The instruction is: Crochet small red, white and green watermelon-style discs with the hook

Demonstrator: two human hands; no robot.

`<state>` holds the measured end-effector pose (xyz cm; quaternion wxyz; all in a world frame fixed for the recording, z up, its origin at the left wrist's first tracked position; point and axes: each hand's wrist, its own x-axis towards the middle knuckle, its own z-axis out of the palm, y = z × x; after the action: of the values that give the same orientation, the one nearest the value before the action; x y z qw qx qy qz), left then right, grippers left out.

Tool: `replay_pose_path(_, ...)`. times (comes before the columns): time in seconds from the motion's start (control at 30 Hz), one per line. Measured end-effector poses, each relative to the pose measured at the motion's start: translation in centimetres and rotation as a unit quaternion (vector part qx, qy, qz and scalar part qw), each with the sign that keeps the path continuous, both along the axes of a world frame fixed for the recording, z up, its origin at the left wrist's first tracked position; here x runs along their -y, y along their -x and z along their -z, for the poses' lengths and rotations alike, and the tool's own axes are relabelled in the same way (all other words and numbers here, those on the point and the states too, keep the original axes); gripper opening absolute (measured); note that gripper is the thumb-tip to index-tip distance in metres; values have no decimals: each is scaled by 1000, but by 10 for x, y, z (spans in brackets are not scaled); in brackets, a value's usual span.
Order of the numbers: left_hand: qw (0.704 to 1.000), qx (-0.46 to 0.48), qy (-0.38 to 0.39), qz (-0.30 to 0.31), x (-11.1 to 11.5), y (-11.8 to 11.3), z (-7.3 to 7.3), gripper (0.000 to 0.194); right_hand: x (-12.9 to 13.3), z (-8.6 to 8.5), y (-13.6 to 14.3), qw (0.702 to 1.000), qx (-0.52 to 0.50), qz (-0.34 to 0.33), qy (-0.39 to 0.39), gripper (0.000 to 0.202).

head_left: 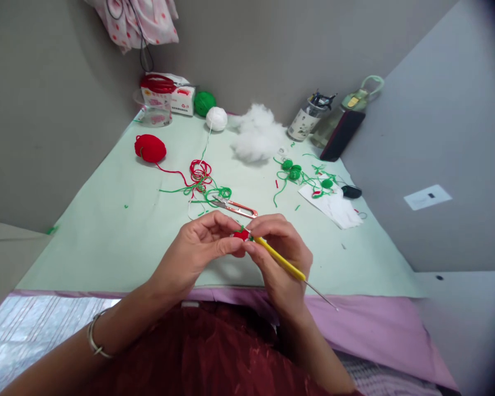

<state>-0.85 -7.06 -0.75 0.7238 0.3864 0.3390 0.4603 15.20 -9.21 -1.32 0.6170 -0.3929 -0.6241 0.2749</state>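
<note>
Between my fingertips is a small red crochet piece (pixel 241 235) with bits of green and white at its edges. My left hand (pixel 202 242) pinches its left side between thumb and fingers. My right hand (pixel 282 250) is closed around a yellow-handled crochet hook (pixel 281 259), its thumb and fingertips at the right side of the piece. The hook's rear metal end points down to the right; its front tip is partly hidden by the fingers. Just beyond my hands lie orange thread snips (pixel 236 207), beside tangled green yarn (pixel 218 193) and red yarn (pixel 200 171).
A red yarn ball (pixel 150 148) sits at left. Behind are a white ball (pixel 216 119), a green ball (pixel 205 103), and fluffy stuffing (pixel 259 135). Small green crocheted pieces (pixel 293 171) and white paper (pixel 334 209) lie right, near a pen holder (pixel 304 122) and phone (pixel 342 135).
</note>
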Motion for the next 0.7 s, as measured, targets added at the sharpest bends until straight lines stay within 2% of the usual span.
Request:
replay_pose_path(0.1, 994, -84, -71, 4, -3, 3, -3, 15, -1, -4, -2, 999, -16, -23, 28, 11)
replay_pose_path(0.2, 955, -224, -193, 27, -8, 15, -7, 15, -1, -6, -5, 998, -56, -20, 36, 11)
replay_pose_path(0.27, 940, -252, -229, 36, -11, 23, -10, 25, -2, -6, -7, 996, -83, -12, 35, 12)
replay_pose_path(0.33, 957, -205, -206, 3, -12, 31, -13, 36, -3, -5, -8, 995, -97, -4, 34, 14)
replay_pose_path(0.43, 990, -65, -104, -64, -12, 36, -24, 48, -3, -4, -6, 994, -101, 2, 30, 16)
replay_pose_path(0.5, 996, 12, -29, -81, -13, 36, -35, 51, -3, -5, -3, 995, -95, -5, 19, 18)
replay_pose_path(0.57, 993, 58, 16, -103, -13, 34, -47, 48, -1, -6, 0, 996, -83, -12, 4, 21)
replay_pose_path(0.63, 987, 82, 18, -135, -15, 31, -54, 39, 1, -7, 2, 998, -63, -10, -14, 21)
replay_pose_path(0.7, 981, 96, -35, -164, -17, 27, -53, 29, 4, -8, 2, 999, -34, 8, -35, 20)
